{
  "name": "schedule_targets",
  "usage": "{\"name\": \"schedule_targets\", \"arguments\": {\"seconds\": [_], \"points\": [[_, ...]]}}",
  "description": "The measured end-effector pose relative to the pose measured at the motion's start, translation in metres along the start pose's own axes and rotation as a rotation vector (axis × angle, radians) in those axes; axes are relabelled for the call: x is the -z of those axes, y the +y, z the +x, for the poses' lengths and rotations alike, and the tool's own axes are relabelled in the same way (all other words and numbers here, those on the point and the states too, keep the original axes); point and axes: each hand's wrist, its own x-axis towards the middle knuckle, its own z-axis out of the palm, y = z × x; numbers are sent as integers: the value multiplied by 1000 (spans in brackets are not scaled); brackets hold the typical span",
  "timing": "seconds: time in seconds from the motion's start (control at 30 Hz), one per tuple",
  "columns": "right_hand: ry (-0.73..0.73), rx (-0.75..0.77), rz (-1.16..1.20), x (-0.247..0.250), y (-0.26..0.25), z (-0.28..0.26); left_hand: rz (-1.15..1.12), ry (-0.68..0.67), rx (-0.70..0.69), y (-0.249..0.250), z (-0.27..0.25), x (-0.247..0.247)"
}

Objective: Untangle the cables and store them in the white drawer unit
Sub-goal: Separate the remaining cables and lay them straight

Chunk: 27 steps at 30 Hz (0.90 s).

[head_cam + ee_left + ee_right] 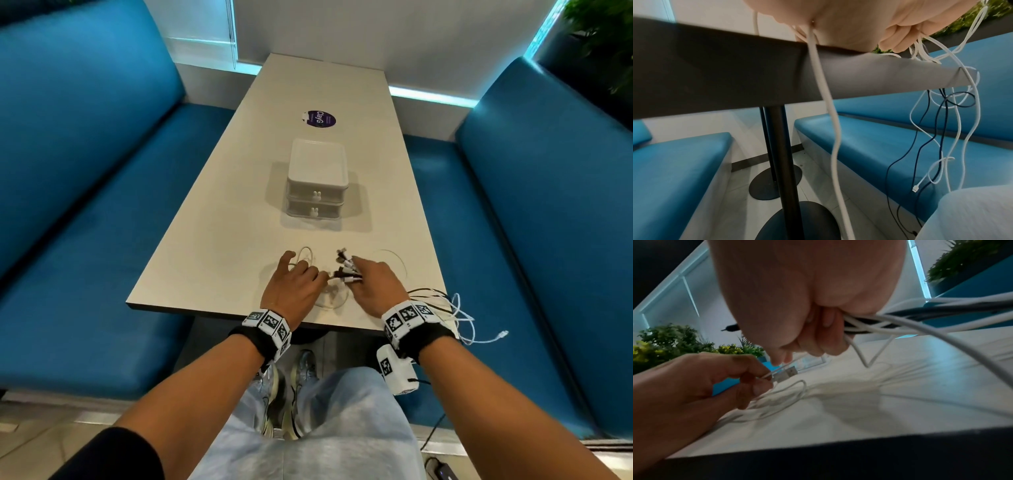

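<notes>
Right hand [373, 284] clenching bundled cables [346, 269], left hand [291, 287] pinching a white USB cable [784, 374], near surface [239, 205] edge, white drawer unit [317, 178] beyond

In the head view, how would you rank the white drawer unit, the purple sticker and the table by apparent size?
1. table
2. white drawer unit
3. purple sticker; it lies farther from the camera, so true size is unsure.
</notes>
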Motion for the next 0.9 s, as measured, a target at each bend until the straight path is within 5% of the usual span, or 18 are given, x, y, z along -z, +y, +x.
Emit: {"name": "schedule_targets", "arguments": {"seconds": [0.13, 0.33, 0.5, 0.6, 0.9], "points": [[-77, 27, -62, -3, -3, 3, -36, 43, -7, 2, 0, 0], [55, -48, -49, 5, 9, 3, -74, -6, 129, -5, 0, 3], [227, -364, -33, 41, 47, 5, -41, -50, 216, -32, -2, 2], [240, -513, -16, 47, 67, 1, -13, -74, 131, -40, -6, 1], [176, -258, 12, 13, 18, -1, -16, -374, 93, -16, 19, 19]]}}
